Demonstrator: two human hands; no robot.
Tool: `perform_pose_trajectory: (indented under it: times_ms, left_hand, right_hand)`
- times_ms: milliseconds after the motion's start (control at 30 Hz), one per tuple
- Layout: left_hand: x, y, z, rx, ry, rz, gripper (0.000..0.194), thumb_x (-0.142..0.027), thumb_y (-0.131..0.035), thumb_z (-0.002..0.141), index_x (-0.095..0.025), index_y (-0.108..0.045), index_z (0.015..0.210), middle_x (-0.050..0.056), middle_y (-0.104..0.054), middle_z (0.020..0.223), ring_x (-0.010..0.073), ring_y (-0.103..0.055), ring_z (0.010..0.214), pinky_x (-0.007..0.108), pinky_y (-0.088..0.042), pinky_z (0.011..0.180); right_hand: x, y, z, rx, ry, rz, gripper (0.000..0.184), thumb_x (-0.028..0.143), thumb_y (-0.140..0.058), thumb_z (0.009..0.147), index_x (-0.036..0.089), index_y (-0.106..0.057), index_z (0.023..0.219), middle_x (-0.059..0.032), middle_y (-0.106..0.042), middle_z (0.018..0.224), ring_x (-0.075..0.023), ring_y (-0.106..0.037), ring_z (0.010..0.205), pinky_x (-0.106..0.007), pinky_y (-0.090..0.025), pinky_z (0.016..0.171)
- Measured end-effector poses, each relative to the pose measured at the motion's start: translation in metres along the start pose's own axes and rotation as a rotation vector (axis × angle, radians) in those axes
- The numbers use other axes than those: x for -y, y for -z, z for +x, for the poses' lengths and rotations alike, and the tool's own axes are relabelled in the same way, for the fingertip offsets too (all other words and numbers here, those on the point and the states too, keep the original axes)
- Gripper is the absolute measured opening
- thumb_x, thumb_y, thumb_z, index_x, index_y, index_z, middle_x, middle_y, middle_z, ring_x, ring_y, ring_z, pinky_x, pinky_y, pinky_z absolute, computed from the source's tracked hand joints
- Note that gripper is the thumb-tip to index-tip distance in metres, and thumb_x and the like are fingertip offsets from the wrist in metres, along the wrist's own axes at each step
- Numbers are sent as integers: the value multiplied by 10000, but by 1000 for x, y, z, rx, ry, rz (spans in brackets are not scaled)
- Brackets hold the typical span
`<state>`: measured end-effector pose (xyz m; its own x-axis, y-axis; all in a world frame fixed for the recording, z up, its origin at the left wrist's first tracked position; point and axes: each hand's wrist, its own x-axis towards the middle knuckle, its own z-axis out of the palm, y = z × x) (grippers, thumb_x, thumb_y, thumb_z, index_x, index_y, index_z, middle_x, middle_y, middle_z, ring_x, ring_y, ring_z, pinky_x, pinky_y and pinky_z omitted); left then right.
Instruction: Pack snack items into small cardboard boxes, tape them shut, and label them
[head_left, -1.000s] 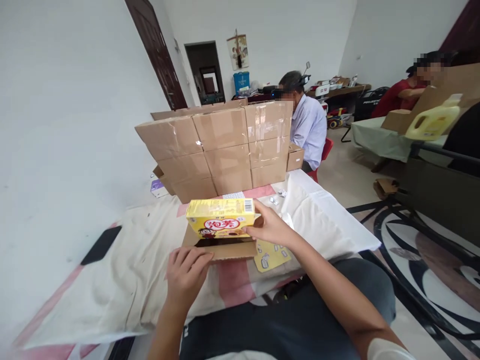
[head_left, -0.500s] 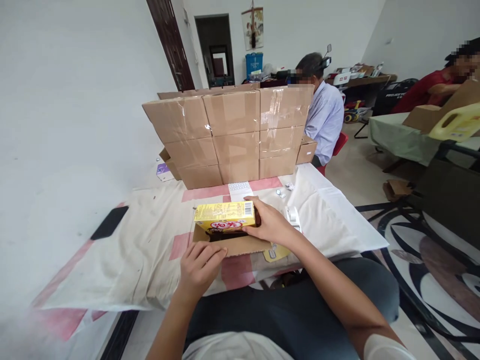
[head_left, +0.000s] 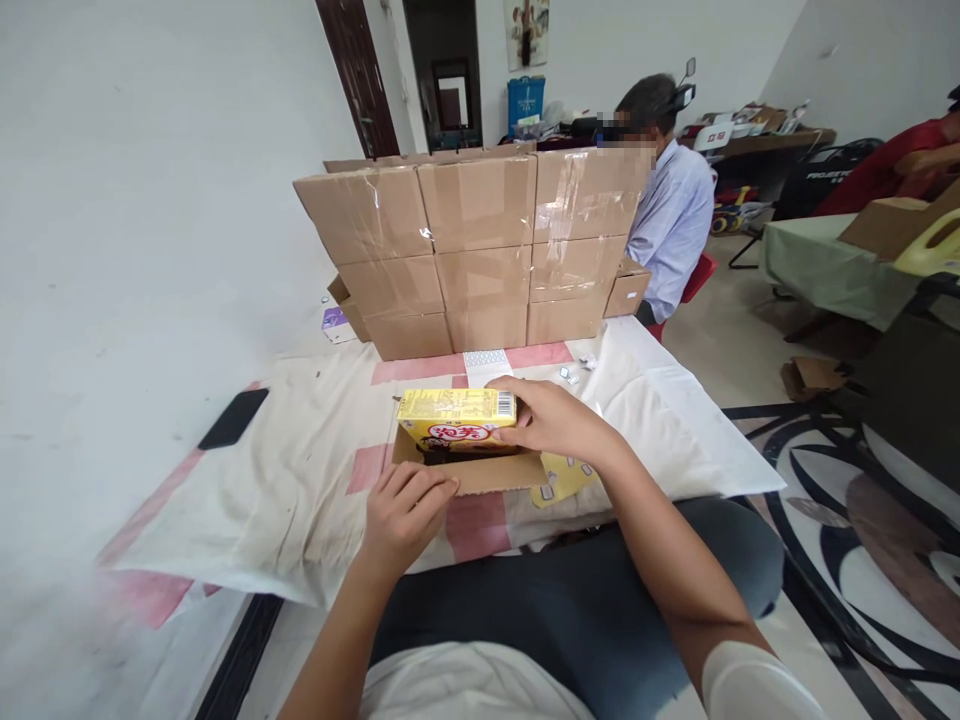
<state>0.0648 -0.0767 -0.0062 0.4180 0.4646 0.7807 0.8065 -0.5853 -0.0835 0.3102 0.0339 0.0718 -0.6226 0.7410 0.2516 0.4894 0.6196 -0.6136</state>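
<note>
An open cardboard box (head_left: 499, 474) sits on the cloth-covered table in front of me. My left hand (head_left: 409, 510) pinches the box's near flap at its left part, fingers curled over the edge. In my right hand (head_left: 551, 415) is the right end of a yellow snack carton (head_left: 456, 405) with red and black print and a barcode. The carton stands partly inside the cardboard box, towards its far side; its lower part is hidden by the box wall. Right of the box lies a yellow sheet (head_left: 562, 478) with printed labels, partly under my right forearm.
A wall of taped cardboard boxes (head_left: 480, 250) stands across the table's far side. A black phone (head_left: 234, 418) lies at the left, and a white printed sheet (head_left: 487, 366) near the wall. A person (head_left: 671, 210) sits beyond; another person in red (head_left: 885, 165) is far right.
The view has shifted, so the scene sits slightly further right and higher. Both hands keep their holds; the carton's front face shows a little more. My right forearm now covers the white object beside it.
</note>
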Motion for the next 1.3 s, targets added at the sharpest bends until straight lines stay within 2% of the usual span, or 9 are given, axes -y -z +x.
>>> perform_pose_trajectory:
  times_ms: [200, 567, 633, 767, 867, 1000, 1067, 1167, 1300]
  left_hand:
    - [-3, 5, -3, 45, -6, -49, 241, -44, -721, 829, -189, -656, 1010, 46, -725, 899, 194, -576, 829, 338, -464, 784]
    - [1, 20, -16, 49, 46, -152, 257, -60, -709, 842, -198, -651, 1051, 52, -716, 961, 199, -598, 888, 356, -501, 815]
    - [11, 27, -17, -13, 112, -265, 206, -103, -674, 883, -200, -648, 1063, 60, -705, 977, 197, -615, 916, 355, -520, 830]
    - [49, 41, -14, -104, 390, -347, 107, -164, -586, 954, -215, -659, 1014, 53, -701, 966, 186, -639, 939, 339, -527, 846]
    - [83, 43, -1, 91, 540, -331, 100, -282, -597, 965, -235, -683, 983, 35, -727, 976, 196, -649, 955, 347, -523, 863]
    - [106, 35, 28, 649, 527, -376, 384, -414, -693, 872, -283, -684, 1233, 38, -712, 1261, 265, -595, 1206, 409, -505, 1010]
    - [108, 29, 41, 840, 498, -351, 602, -425, -740, 803, -290, -606, 1374, 44, -666, 1367, 297, -559, 1271, 428, -502, 1033]
    - [104, 22, 54, 1002, 445, -275, 700, -456, -738, 759, -309, -557, 1420, 38, -610, 1452, 338, -554, 1288, 449, -513, 1005]
    - [99, 13, 59, 1091, 406, -175, 706, -560, -711, 731, -328, -552, 1378, 50, -612, 1423, 349, -626, 1186, 456, -545, 895]
  right_hand:
    - [2, -3, 5, 113, 16, -65, 555, 158, -706, 814, 272, -622, 1351, -56, -727, 1109, -216, -661, 902, -282, -448, 736]
    - [2, -1, 1, 20, 17, -120, 536, 229, -652, 908, 269, -561, 1434, -85, -655, 1349, -223, -689, 970, -378, -525, 889]
    - [1, 0, 2, 22, 28, -128, 508, 226, -633, 917, 264, -576, 1420, -82, -664, 1345, -233, -695, 996, -396, -530, 917]
    - [-4, -1, 4, 45, 39, -144, 372, 219, -599, 932, 236, -664, 1298, -74, -700, 1306, -262, -664, 1170, -415, -499, 1023]
    - [-8, -3, 5, 83, 34, -170, 343, 230, -588, 941, 226, -683, 1271, -74, -712, 1299, -257, -669, 1183, -405, -491, 1042]
    - [-11, -10, 9, 147, -27, -255, 417, 274, -668, 894, 217, -672, 1306, -84, -712, 1317, -278, -681, 1172, -388, -505, 995]
    - [-10, -13, 10, 176, -56, -313, 475, 302, -725, 850, 220, -671, 1315, -80, -719, 1309, -297, -689, 1151, -383, -513, 955]
    - [-6, -18, 11, 208, -77, -391, 487, 330, -752, 827, 250, -684, 1303, -58, -746, 1258, -315, -703, 1105, -373, -518, 877]
    - [3, -21, 8, 222, -91, -441, 360, 296, -714, 847, 291, -736, 1206, -30, -779, 1168, -309, -715, 1065, -346, -505, 807]
